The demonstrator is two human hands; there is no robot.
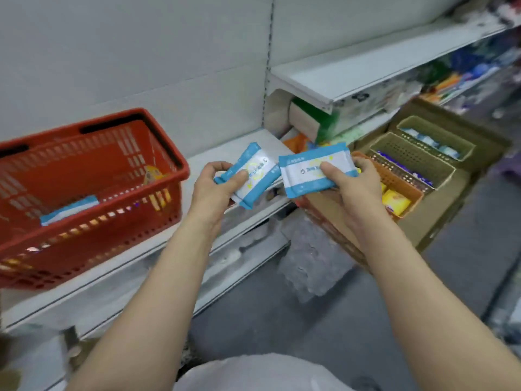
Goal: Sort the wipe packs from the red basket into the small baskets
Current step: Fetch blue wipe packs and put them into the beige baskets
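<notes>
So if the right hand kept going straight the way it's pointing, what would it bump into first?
Probably the orange basket. The right hand, holding a blue wipe pack, points up and slightly left toward its near end, though depth is hard to judge.

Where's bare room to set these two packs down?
Bare shelf lies between the red basket and the shelf's right end. The orange basket shows free floor beside its yellow packs. The two olive baskets behind look filled.
</notes>
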